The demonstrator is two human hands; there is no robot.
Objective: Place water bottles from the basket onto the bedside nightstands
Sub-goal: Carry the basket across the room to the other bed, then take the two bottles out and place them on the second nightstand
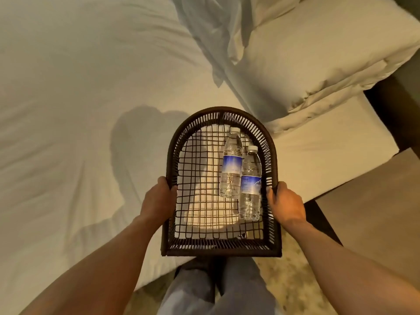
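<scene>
- The basket [221,176] is held over the bed [79,87], with the left hand [158,198] and right hand [285,202] each closed on a side rim.
- Both water bottles [231,164] are still lying inside it, side by side and touching.
- Nothing has been put on the nightstand [375,201] yet.

I see a bed [68,98] under a rumpled white sheet, with stacked pillows [318,53] at its upper right. Below lies a speckled carpet [295,280], and grey trouser legs [193,289] show at the bottom edge.
</scene>
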